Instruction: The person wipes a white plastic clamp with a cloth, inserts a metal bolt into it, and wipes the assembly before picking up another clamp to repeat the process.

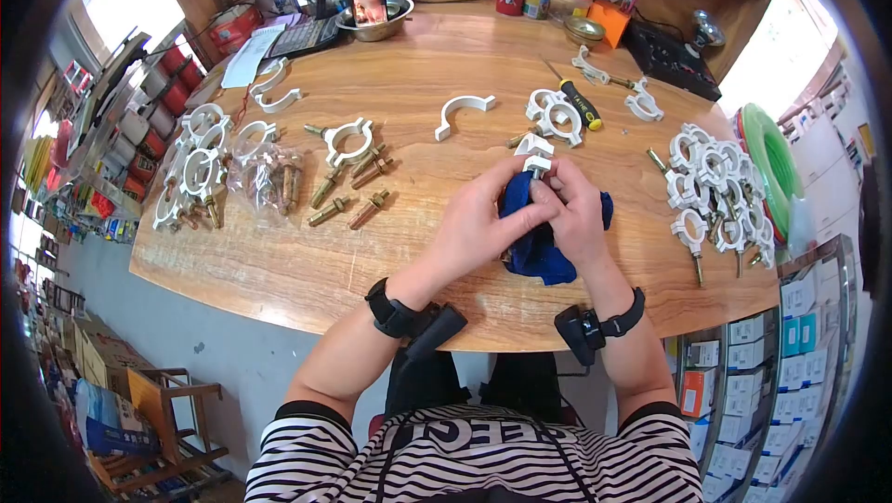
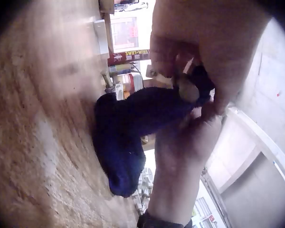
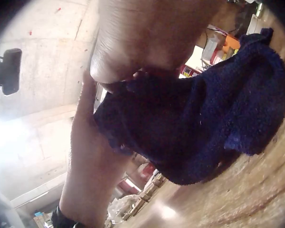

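A dark blue cloth [image 1: 544, 257] hangs from both hands above the front half of the wooden table, and a white clamp ring [image 1: 534, 146] sticks out beyond the fingertips. The left hand [image 1: 486, 215] pinches the cloth and the clamp's base from the left side. Opposite it, the right hand [image 1: 578, 217] grips the cloth, thumbs close together. In the left wrist view the cloth [image 2: 118, 137] droops below the fingers; in the right wrist view the cloth [image 3: 194, 118] spreads wide. Whatever the cloth wraps is hidden.
White clamps with bolts [image 1: 200, 169] lie at the left, beside a plastic bag [image 1: 265, 173] of bolts. Another clamp pile [image 1: 720, 182] is at the right. Beyond the hands are a half ring [image 1: 462, 113], a screwdriver [image 1: 581, 105] and two clamps. A phone [image 1: 367, 0] stands in a metal bowl.
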Available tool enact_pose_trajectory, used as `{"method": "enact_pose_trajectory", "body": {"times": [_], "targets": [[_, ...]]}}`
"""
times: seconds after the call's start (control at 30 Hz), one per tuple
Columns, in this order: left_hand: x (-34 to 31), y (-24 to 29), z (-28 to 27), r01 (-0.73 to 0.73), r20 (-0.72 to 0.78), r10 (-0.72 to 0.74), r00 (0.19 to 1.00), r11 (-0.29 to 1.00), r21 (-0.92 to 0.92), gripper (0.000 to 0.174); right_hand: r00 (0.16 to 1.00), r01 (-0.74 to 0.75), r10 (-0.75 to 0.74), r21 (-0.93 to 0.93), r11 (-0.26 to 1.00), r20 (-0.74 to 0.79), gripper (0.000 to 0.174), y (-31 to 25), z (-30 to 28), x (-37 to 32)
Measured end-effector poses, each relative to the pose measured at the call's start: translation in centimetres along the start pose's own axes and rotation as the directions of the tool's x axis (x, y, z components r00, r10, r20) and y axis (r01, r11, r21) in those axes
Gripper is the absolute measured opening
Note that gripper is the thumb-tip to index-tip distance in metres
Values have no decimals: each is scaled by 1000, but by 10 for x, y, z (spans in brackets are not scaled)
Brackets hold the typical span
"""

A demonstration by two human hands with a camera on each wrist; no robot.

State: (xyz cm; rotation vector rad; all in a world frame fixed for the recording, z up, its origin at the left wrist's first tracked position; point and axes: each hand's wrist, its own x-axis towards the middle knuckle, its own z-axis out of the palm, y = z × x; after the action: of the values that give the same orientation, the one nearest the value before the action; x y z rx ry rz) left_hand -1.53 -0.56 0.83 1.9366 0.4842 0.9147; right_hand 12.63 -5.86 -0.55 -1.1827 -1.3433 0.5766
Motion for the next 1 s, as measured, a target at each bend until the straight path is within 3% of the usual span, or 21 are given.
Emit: {"method": "enact_pose_trajectory", "body": {"times": [0.03,0.17,0.23,0.3,0.33,0.4,0.5,0.7,1.0], "targets": [[1,-2,-1,117,76,-112,991,991,-62,40,999,-45,43,82,996,23,22,-2,-1,1],[5,-16,2,48,24,-44,999,971,-235,35,990,-139,126,232,963,68,21,-10,1,3],[4,-14,1,95,30,-90,995,962,-257,31,989,-142,135,165,976,57,19,-11,-3,2],[3,-13,2,92,36,-86,996,966,-240,32,991,-126,128,-70,990,34,15,-11,-5,1],[2,-13,2,93,44,-86,995,973,-210,32,991,-127,130,-68,990,32,15,-11,-5,0],[1,-16,3,95,52,-87,995,980,-175,31,999,-24,10,-287,958,-51,13,-14,-5,0],[2,-23,5,73,-13,-78,997,973,-221,29,999,1,-15,-433,902,-29,11,-22,-6,-1],[2,-16,4,103,-96,-111,989,991,-85,22,983,141,-174,-388,911,-51,8,-21,1,-2],[-2,3,9,146,-101,-157,982,983,-110,20,958,152,-219,-317,936,-188,9,-20,-1,-2]]}}
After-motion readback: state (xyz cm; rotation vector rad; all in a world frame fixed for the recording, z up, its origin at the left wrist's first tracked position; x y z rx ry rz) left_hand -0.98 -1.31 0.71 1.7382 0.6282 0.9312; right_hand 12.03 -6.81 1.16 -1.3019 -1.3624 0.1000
